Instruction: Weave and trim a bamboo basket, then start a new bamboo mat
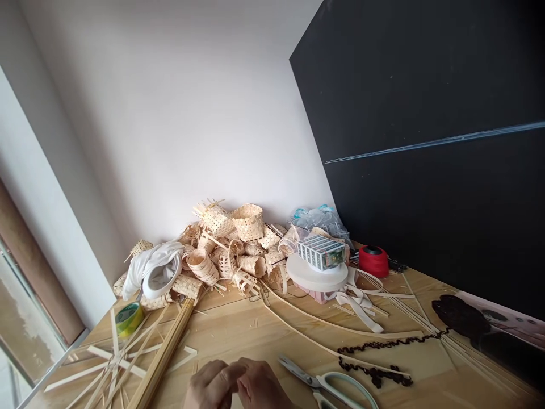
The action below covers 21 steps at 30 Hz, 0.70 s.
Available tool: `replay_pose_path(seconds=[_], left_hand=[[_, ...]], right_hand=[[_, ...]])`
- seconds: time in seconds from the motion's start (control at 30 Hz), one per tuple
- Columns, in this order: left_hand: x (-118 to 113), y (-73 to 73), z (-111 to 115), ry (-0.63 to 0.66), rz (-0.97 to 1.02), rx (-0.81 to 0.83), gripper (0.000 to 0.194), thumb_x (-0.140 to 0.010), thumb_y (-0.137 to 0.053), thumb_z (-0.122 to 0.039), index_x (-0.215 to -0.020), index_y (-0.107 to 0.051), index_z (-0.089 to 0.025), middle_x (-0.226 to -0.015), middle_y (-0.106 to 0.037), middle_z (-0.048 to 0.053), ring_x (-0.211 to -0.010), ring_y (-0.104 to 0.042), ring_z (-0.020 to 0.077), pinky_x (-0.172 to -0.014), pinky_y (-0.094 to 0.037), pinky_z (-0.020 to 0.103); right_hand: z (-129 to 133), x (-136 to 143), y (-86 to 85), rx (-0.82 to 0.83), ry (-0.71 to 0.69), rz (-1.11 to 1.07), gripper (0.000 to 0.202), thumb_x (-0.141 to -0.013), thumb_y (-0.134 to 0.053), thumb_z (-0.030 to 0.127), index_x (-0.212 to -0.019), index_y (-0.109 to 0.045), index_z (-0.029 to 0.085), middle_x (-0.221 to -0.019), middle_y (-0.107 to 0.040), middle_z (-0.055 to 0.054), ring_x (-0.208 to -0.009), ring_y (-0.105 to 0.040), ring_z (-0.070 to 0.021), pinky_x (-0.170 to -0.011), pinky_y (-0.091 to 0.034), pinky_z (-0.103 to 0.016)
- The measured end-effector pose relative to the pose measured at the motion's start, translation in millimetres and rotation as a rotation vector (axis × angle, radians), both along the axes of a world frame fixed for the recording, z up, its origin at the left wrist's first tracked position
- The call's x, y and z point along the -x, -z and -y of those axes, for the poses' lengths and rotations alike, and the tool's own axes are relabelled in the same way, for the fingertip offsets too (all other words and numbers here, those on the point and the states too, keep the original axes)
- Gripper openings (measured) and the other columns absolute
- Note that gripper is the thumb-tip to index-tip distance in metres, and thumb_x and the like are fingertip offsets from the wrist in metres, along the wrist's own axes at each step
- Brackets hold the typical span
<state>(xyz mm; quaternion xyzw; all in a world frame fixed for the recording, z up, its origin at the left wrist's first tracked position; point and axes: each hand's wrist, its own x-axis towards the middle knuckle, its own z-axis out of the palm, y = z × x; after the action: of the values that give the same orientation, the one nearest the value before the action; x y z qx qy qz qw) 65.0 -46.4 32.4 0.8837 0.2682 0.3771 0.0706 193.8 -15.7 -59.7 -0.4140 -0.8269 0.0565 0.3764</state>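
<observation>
The left hand [208, 386] and right hand [261, 386] meet with fingers curled and pressed together; whether they pinch anything I cannot tell. The scissors [317, 382] lie on the wooden table [238, 335] just beside the right hand, blades angled toward it.

Left hand [208, 386]: bottom edge is cutting it off; we're losing the wrist.
Right hand [260, 385]: same edge is cropping it; curled fingers are hiding whatever may be between the hands.
Scissors [317, 383]: one handle loop is running out of frame.
Strip bundle [164, 355]: near end is getting cropped.
Basket pile [227, 258]: front pieces are covering rear ones, so we're not getting a count.
Box [321, 251]: print is coming through too small for us.
Plastic bag [323, 220]: contents are blurring.
Black board [426, 187]: top and right edges are clipping it.
</observation>
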Motion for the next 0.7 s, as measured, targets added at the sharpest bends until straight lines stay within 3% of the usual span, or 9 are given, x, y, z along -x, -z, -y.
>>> replay_pose_path(seconds=[0.17, 0.3, 0.4, 0.5, 0.6, 0.7], left_hand=[[7, -1.5, -8, -0.070, 0.126, 0.042, 0.024, -0.083, -0.044, -0.020, -0.094, -0.064, -0.026, -0.073, -0.064, 0.005, -0.058, -0.061, 0.0139, -0.053, -0.048, 0.019], [6, 5.2, -24, -0.245, 0.296, 0.192, 0.020, -0.081, -0.049, -0.030, -0.095, -0.062, -0.024, -0.062, -0.059, 0.001, -0.052, -0.056, 0.0130, -0.052, -0.046, 0.021], [5, 25.4, -41, -0.339, 0.408, 0.342, 0.028, -0.081, -0.048, -0.042, -0.096, -0.061, -0.021, -0.050, -0.051, -0.002, -0.043, -0.050, 0.0122, -0.045, -0.041, 0.021], [8, 56.7, -56, -0.385, 0.557, 0.362, 0.034, -0.082, -0.044, -0.047, -0.098, -0.058, -0.021, -0.048, -0.047, -0.003, -0.041, -0.046, 0.0123, -0.043, -0.039, 0.022], [11, 83.7, -64, -0.352, 0.593, 0.322, 0.028, -0.082, -0.044, -0.043, -0.092, -0.059, -0.023, -0.057, -0.053, -0.001, -0.041, -0.047, 0.0119, -0.043, -0.040, 0.023], [10, 94.8, -65, -0.306, 0.535, 0.261, 0.021, -0.083, -0.043, -0.032, -0.088, -0.060, -0.022, -0.067, -0.057, 0.002, -0.045, -0.051, 0.0119, -0.047, -0.044, 0.024]], right_hand=[[1, -4, 2.4, -0.062, 0.019, 0.099, 0.025, -0.069, -0.044, 0.001, -0.078, -0.057, 0.020, -0.067, -0.066, 0.001, -0.059, -0.062, -0.0139, -0.052, -0.037, -0.020], [0, -3, 8.2, -0.129, 0.004, 0.110, 0.024, -0.068, -0.041, 0.001, -0.076, -0.054, 0.020, -0.063, -0.063, 0.001, -0.055, -0.059, -0.0132, -0.049, -0.034, -0.020], [-1, -3, 9.4, -0.151, 0.011, 0.127, 0.025, -0.065, -0.039, 0.000, -0.071, -0.053, 0.020, -0.062, -0.062, 0.000, -0.054, -0.058, -0.0136, -0.048, -0.033, -0.022], [-3, -4, 7.9, -0.175, 0.014, 0.175, 0.025, -0.064, -0.037, 0.000, -0.067, -0.051, 0.021, -0.059, -0.061, 0.001, -0.052, -0.057, -0.0131, -0.046, -0.031, -0.022], [-2, -5, 6.0, -0.208, 0.019, 0.197, 0.026, -0.067, -0.036, 0.000, -0.069, -0.051, 0.021, -0.058, -0.061, 0.001, -0.052, -0.057, -0.0130, -0.046, -0.030, -0.023], [0, -3, 5.0, -0.245, 0.022, 0.183, 0.025, -0.069, -0.035, 0.000, -0.069, -0.050, 0.020, -0.058, -0.061, 0.001, -0.052, -0.057, -0.0128, -0.047, -0.030, -0.023]])
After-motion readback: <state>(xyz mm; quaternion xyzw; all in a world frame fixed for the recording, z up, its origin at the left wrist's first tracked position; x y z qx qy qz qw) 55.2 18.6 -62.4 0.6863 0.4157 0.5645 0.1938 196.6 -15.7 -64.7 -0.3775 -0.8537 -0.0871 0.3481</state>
